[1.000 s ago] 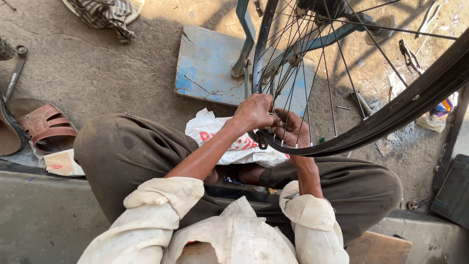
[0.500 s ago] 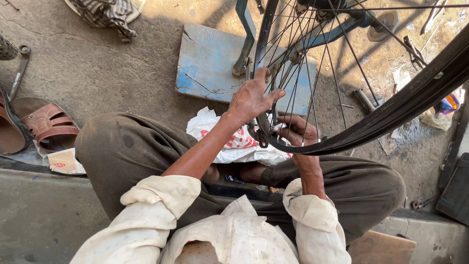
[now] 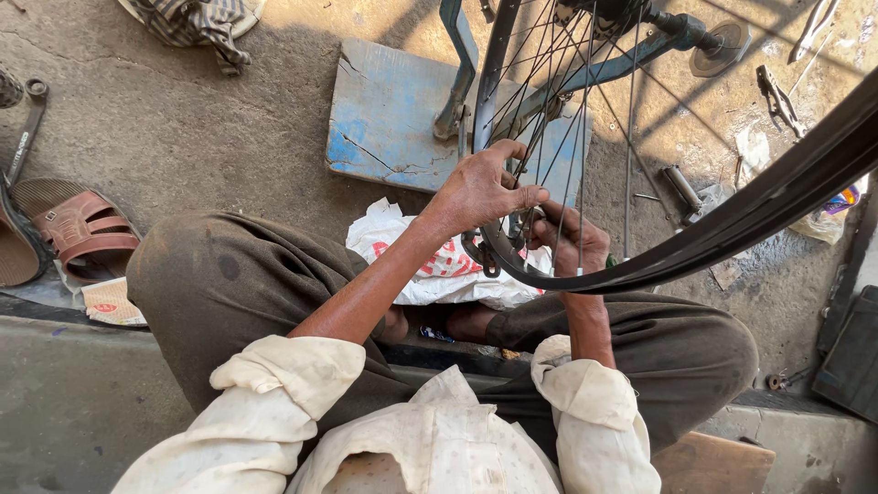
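Landmark: bicycle wheel (image 3: 585, 137), upright on the ground in front of the seated person, spokes and dark rim in full view.
Left hand: left hand (image 3: 480, 190) lies on the near side of the wheel at its lowest part, fingers curled over the rim and reaching in among the spokes; thumb points toward the other hand.
Right hand: right hand (image 3: 569, 240) sits just right of the left hand, behind the spokes, fingers bent around the bottom of the rim. Whether it holds a small part cannot be told.
Tyre: black tyre (image 3: 732, 229) runs from the bottom of the wheel, at the hands, up and away to the right edge of view.
Board: blue board (image 3: 393, 128) lies flat under and to the left of the wheel, its paint cracked.
Bag: white plastic bag (image 3: 439, 265) lies crumpled on the ground below the wheel, between the person's knees.
Sandal: brown sandal (image 3: 82, 229) rests well to the left of the wheel.
Hand tools: metal tools (image 3: 777, 96) lie on the ground to the right of the wheel.
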